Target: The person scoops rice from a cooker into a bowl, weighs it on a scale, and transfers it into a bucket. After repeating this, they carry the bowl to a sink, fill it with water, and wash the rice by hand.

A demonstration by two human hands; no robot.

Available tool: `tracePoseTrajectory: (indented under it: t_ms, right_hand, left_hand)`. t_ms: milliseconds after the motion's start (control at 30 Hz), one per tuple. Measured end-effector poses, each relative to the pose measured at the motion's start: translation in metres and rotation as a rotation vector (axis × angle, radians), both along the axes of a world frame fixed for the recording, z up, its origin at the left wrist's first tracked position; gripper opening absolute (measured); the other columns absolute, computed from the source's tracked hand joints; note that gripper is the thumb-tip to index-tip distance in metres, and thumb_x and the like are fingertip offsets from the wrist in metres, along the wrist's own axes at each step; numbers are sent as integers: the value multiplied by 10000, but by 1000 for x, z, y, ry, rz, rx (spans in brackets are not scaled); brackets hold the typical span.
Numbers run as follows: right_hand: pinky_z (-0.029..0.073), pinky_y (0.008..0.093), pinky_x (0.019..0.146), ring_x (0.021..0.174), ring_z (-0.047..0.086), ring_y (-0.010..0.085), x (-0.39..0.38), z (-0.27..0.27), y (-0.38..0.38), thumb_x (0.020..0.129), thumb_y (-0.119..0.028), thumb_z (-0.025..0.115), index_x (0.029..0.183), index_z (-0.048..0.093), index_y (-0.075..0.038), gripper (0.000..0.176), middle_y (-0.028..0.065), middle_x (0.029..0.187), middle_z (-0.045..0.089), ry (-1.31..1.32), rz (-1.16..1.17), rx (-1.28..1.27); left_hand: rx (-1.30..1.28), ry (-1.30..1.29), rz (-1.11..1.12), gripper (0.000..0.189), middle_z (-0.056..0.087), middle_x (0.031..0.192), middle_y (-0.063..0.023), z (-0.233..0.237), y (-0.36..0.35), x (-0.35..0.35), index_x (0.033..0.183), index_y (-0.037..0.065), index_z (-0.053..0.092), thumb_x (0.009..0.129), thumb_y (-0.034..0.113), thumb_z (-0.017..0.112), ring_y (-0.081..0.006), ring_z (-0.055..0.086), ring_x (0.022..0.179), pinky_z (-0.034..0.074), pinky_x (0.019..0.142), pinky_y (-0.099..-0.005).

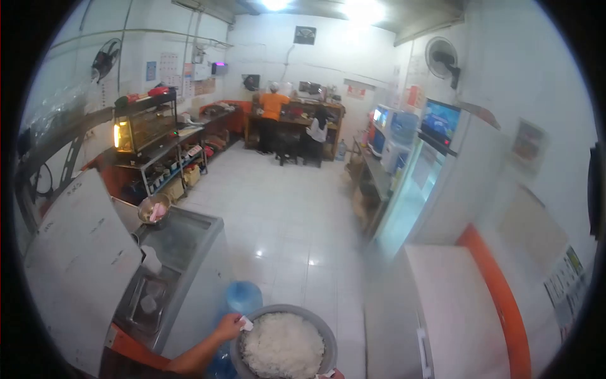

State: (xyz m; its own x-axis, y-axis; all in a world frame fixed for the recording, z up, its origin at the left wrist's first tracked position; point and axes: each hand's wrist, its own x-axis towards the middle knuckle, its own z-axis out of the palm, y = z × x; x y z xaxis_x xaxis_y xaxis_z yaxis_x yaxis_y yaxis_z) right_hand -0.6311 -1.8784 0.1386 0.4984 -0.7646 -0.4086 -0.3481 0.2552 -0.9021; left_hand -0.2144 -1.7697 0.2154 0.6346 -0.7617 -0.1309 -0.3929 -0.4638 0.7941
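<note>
A round grey metal pot (pixel 331 331), full of what looks like cooked white rice (pixel 284 346), is at the bottom of the view in front of me. My left hand (pixel 228 327) grips its left rim through a small piece of white cloth or paper (pixel 246 324). At the lower right rim, my right hand (pixel 336 375) holds on through another white piece (pixel 325 375); most of this hand is cut off by the frame edge.
Blue water jugs (pixel 243 295) stand by the pot's left side. A steel counter (pixel 183 230) with a metal bowl (pixel 153 210) runs along the left. White cabinets (pixel 457 303) line the right. Two people (pixel 273 110) are at the far bench, beyond the tiled floor (pixel 284 208).
</note>
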Motion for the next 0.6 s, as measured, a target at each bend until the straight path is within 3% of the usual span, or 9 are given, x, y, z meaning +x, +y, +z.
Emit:
tracePoseTrajectory:
  t_ms: [67, 133, 267, 367, 433, 467, 500, 600]
  right_hand:
    - [491, 367, 766, 905, 594, 214, 49, -12, -96, 826, -234, 666, 1163, 558, 4, 427, 96, 993, 629, -149, 89, 31]
    - [493, 360, 762, 914, 593, 206, 77, -12, -149, 828, -223, 663, 1166, 562, 0, 417, 98, 1020, 629, -275, 160, 34]
    - [493, 361, 795, 947, 595, 210, 165, -80, -291, 829, -171, 637, 1176, 555, 12, 401, 110, 1067, 627, -145, 235, 16]
    - [498, 365, 786, 926, 606, 216, 237, -22, -362, 800, -138, 652, 1167, 555, 28, 414, 110, 1058, 631, -218, 289, 98]
    - [501, 363, 777, 910, 610, 213, 291, -3, -410, 783, -138, 667, 1162, 559, 28, 428, 109, 1052, 633, -260, 331, 176]
    - [503, 362, 773, 902, 612, 212, 319, 0, -433, 774, -138, 675, 1160, 560, 28, 435, 108, 1049, 634, -281, 348, 214]
    - [504, 361, 769, 894, 615, 210, 347, -1, -454, 766, -138, 683, 1157, 562, 29, 442, 107, 1047, 635, -299, 363, 256]
    - [505, 353, 762, 893, 615, 203, 440, -22, -526, 727, -176, 733, 1157, 564, 32, 507, 108, 1037, 636, -423, 394, 368]
  left_hand:
    - [87, -160, 44, 259, 651, 841, -170, -10, -49, 36, 939, 1, 638, 817, 228, 619, -286, 627, 776, 484, 719, -382]
    - [-6, -156, 147, 246, 650, 803, -163, 0, -79, 57, 907, -4, 642, 806, 220, 630, -273, 629, 737, 487, 691, -374]
    - [-151, -59, 378, 215, 645, 740, -146, 27, -136, 89, 861, -5, 643, 793, 199, 645, -238, 619, 667, 486, 631, -361]
    - [-57, 54, 444, 191, 636, 703, -130, -8, -172, 154, 834, -9, 635, 793, 177, 645, -205, 600, 618, 478, 594, -351]
    - [-132, -5, 491, 189, 628, 686, -119, -24, -210, 189, 806, -13, 625, 786, 172, 651, -192, 587, 604, 472, 581, -352]
    - [-169, -34, 510, 189, 624, 677, -114, -25, -229, 205, 792, -16, 620, 782, 170, 654, -185, 580, 596, 469, 574, -353]
    - [-181, 79, 570, 195, 619, 663, -112, 16, -260, 212, 760, -20, 609, 779, 169, 655, -177, 577, 598, 466, 568, -352]
    - [-145, -66, 525, 177, 623, 676, -108, -41, -311, 315, 785, -21, 617, 787, 154, 644, -177, 578, 606, 466, 570, -351]
